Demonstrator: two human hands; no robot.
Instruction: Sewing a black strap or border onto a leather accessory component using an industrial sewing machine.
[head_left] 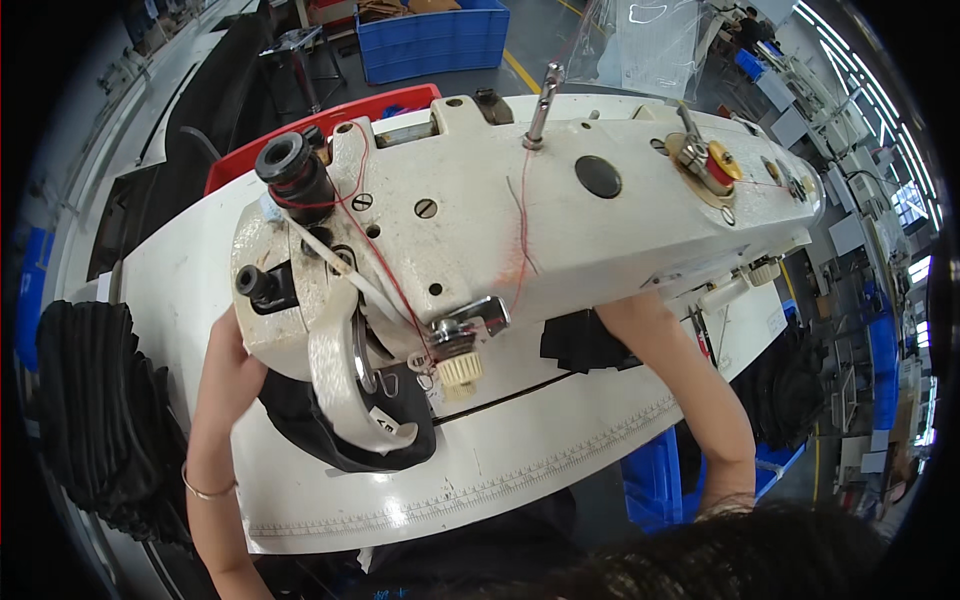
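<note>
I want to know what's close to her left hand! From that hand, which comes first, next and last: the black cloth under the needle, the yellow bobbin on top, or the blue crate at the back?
From the left hand:
1. Black cloth, right beside it.
2. Blue crate, far back on the floor.
3. Yellow bobbin, across the machine's right end.

small white label (pixel 384 424) on presser arm

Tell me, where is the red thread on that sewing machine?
In the head view, the red thread runs from the black knob at the sewing machine's left end down toward the needle area.
</note>
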